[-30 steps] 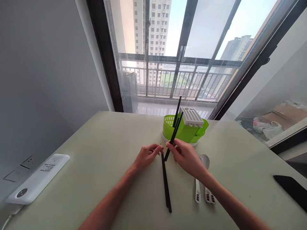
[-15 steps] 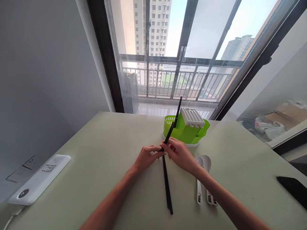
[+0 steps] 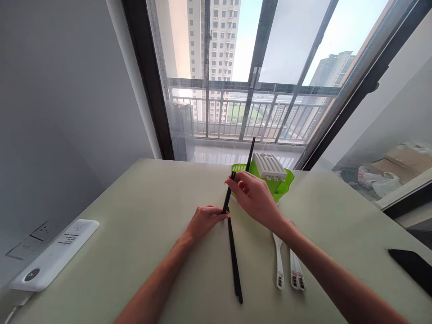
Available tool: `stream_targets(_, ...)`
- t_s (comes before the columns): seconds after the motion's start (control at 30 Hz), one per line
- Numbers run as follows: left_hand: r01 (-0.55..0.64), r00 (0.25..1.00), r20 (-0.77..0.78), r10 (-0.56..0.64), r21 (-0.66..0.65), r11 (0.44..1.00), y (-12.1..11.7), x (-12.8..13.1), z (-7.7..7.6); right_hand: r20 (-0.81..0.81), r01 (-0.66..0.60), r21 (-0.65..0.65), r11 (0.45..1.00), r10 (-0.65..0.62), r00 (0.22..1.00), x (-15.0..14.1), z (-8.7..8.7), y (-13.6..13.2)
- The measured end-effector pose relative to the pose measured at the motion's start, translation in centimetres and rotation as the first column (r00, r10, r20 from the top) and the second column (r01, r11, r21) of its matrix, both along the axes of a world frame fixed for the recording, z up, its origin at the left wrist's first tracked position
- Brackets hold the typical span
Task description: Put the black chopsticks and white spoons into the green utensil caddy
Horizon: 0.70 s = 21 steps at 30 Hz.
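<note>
Black chopsticks (image 3: 227,199) are held tilted upright above the table. My left hand (image 3: 206,220) pinches their lower end, and my right hand (image 3: 255,198) has its fingers closed near their top. Another pair of black chopsticks (image 3: 235,261) lies on the table below my hands, pointing toward me. Behind my right hand stands a green cutlery holder (image 3: 281,191) with a white slotted top, partly hidden by that hand. More black chopsticks (image 3: 250,155) stick up from its left basket. White spoons (image 3: 280,265) lie under my right forearm, their bowls mostly covered.
On the left edge of the pale table (image 3: 162,189) lies a white power strip (image 3: 57,254) with a cable. A dark flat object (image 3: 411,267) sits at the right edge. A large window with dark frames (image 3: 258,54) rises behind the table.
My right hand has moved up along the chopsticks, away from my left hand, and now covers more of the holder. The held chopsticks stand steeper. My left hand stays nearly in place.
</note>
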<state>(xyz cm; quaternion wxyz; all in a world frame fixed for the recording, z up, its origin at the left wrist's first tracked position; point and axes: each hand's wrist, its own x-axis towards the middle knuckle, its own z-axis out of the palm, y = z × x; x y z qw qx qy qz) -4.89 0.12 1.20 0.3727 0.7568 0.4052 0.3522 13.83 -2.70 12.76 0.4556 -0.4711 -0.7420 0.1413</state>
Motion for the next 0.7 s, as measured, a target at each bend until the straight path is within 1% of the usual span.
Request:
stream_targets(0.1,-0.002,1.000,0.004,0.002,-0.010,1.000,0.1,-0.1,-0.4,-0.007,0.033,0.038,0.999,-0.032,0.999,0.2,1.2,0.1)
stream_targets(0.2,-0.020,1.000,-0.003,0.020,-0.006,1.000,0.3,-0.1,-0.8,0.002,0.018,0.009,1.000,-0.018,1.000,0.9,2.7,0.5)
stream_targets(0.3,-0.057,0.997,-0.045,0.058,0.008,0.998,0.3,0.0,-0.9,-0.104,0.008,-0.041,0.999,-0.013,0.994,2.1,5.2,1.5)
stream_targets(0.37,-0.056,0.997,-0.059,0.057,0.027,0.998,0.2,0.1,-0.7,-0.190,0.008,-0.035,0.999,-0.015,0.982,2.9,7.0,2.4)
stream_targets(0.43,-0.047,0.997,-0.063,0.050,0.044,0.998,0.1,0.2,-0.6,-0.212,-0.017,-0.045,0.999,0.007,0.977,3.4,8.3,3.1)
stream_targets(0.47,-0.050,0.996,-0.067,0.053,0.048,0.998,0.0,0.3,-0.5,-0.209,-0.038,-0.062,0.997,0.025,0.978,3.4,8.6,3.4)
stream_targets(0.5,-0.059,0.995,-0.074,0.063,0.050,0.997,0.0,0.3,-0.5,-0.203,-0.058,-0.078,0.995,0.041,0.978,3.5,8.7,3.6)
stream_targets(0.57,-0.092,0.992,-0.082,0.096,0.048,0.995,0.0,0.3,-0.6,-0.206,-0.078,-0.095,0.992,0.057,0.977,3.4,8.2,3.9)
stream_targets(0.63,-0.104,0.992,-0.065,0.105,0.031,0.994,0.0,0.3,-0.7,-0.223,-0.066,-0.086,0.994,0.045,0.974,3.4,7.4,4.0)
stream_targets(0.7,-0.103,0.994,-0.021,0.103,-0.011,0.995,0.1,0.3,-0.7,-0.231,-0.052,-0.084,0.995,0.031,0.972,3.6,6.5,3.9)
